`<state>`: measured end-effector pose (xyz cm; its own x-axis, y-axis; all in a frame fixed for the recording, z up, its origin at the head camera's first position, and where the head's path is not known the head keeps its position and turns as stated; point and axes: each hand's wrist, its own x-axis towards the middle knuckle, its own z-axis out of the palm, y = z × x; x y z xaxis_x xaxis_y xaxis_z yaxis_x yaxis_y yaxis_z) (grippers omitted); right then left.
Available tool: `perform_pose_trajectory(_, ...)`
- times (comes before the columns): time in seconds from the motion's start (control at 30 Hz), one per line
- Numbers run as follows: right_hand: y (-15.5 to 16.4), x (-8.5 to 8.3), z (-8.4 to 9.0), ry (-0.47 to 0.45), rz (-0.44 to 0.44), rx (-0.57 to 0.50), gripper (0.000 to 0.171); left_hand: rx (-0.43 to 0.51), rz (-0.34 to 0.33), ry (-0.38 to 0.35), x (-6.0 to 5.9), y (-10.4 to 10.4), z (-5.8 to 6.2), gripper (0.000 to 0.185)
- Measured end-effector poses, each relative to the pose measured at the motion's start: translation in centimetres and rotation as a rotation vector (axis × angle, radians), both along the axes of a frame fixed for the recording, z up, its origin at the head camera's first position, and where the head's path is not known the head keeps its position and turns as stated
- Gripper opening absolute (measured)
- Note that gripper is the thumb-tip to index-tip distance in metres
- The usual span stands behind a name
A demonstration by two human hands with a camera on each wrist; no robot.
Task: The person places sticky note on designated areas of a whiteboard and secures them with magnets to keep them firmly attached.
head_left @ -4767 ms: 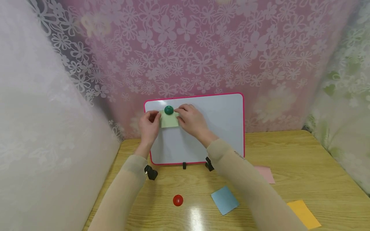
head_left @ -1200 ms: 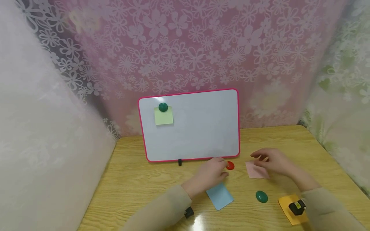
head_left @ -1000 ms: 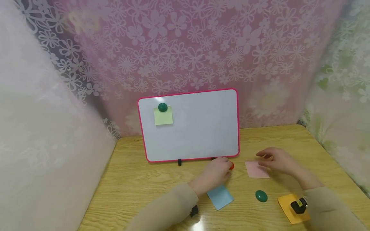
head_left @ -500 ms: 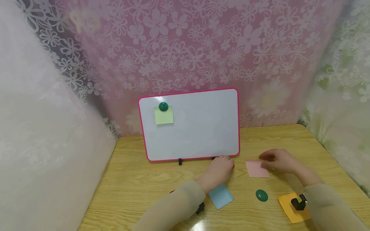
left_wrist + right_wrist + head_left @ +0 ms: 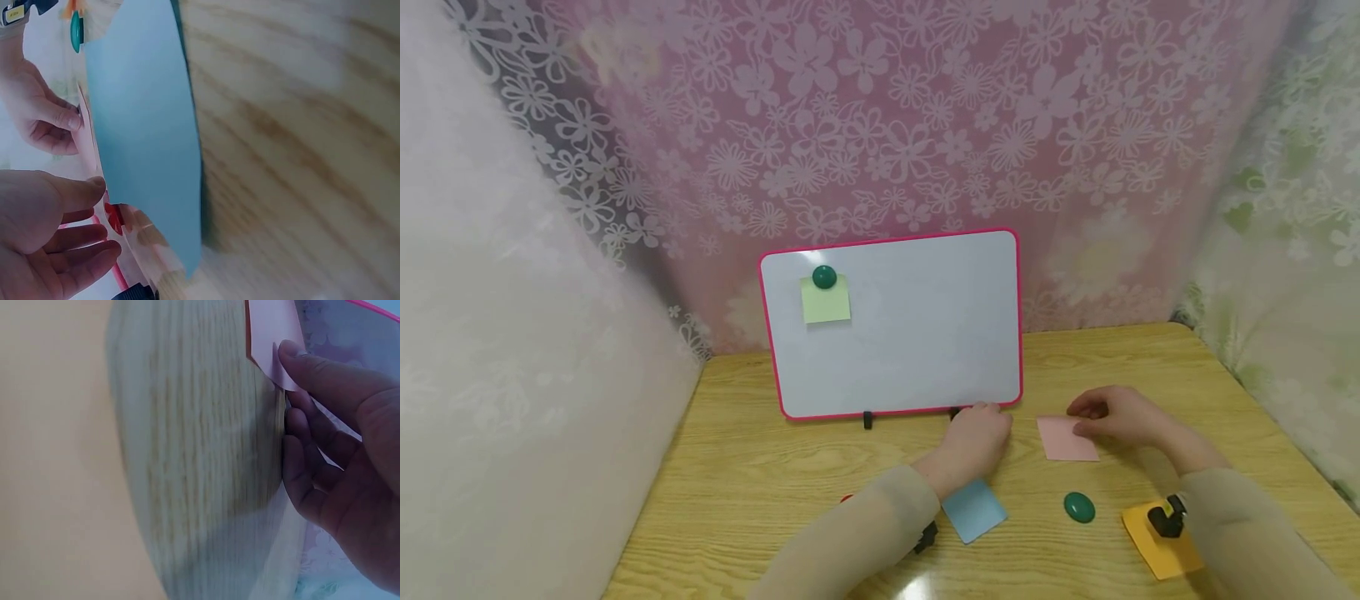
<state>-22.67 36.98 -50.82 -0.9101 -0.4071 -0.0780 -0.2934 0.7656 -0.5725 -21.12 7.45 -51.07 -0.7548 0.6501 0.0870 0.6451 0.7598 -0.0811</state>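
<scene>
A pink sticky note (image 5: 1066, 439) lies on the table right of the whiteboard. My right hand (image 5: 1123, 415) holds its right edge, the thumb on top and fingers curled behind in the right wrist view. Just below the board's lower right corner, my left hand (image 5: 976, 442) covers a red magnet (image 5: 114, 217) from the head camera. In the left wrist view that magnet shows beyond the thumb and bent fingers (image 5: 94, 259); whether they pinch it is unclear. On the whiteboard (image 5: 917, 333), a green magnet (image 5: 824, 277) sits over a pale green sticky note (image 5: 826, 307).
A blue sticky note (image 5: 976, 512) lies below my left wrist. Between it and an orange note (image 5: 1157, 554) is another green magnet (image 5: 1079, 507). A second red magnet (image 5: 847, 497) peeks out behind my left sleeve. Black feet (image 5: 868, 420) support the board.
Both hands have left the note on the board. My left hand has slid over the right-hand red magnet, hiding it. My right hand has come to the pink note's edge.
</scene>
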Motion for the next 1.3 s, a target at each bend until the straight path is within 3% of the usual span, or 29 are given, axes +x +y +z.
perform_pose_trajectory(0.37,0.8,-0.2,-0.5,-0.043,-0.023,-0.063,0.034,-0.044,0.034,-0.053,-0.3,0.5,-0.4,0.009)
perform_pose_trajectory(0.87,0.9,-0.8,-0.4,-0.107,-0.04,-0.078,0.032,-0.063,0.068,-0.131,-0.4,0.8,0.4,0.01)
perform_pose_trajectory(1.3,0.9,-0.8,-0.4,-0.105,-0.034,-0.068,0.03,-0.005,0.062,-0.101,-0.7,1.2,0.1,0.016)
